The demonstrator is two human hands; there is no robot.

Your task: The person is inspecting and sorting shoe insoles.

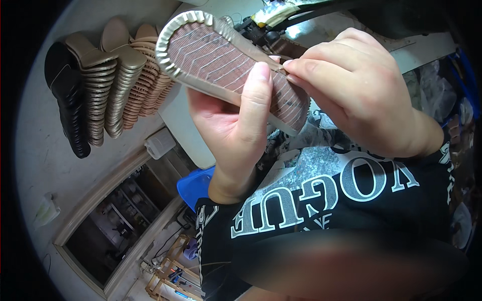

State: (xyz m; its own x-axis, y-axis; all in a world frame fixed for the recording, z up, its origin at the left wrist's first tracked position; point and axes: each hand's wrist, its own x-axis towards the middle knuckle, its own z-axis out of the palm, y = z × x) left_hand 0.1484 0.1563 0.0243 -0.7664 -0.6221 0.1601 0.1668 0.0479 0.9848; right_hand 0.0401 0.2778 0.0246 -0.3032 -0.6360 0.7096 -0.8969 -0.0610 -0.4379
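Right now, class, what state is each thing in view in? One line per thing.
Sole: held up at a slant, ridged face showing.
Gold edging: gathered into folds around the rounded end.
Left hand: gripping the sole, thumb across its ridged face.
Right hand: pinched at the sole's edge.
Black stack: pieces overlapping.
Gold stacks: pieces overlapping.
Pink stack: pieces overlapping.
White container: whether capped, unclear.

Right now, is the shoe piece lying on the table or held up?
Held up, tilted. The left hand grips the shoe piece, thumb across its ribbed face; the right hand pinches at its edge.
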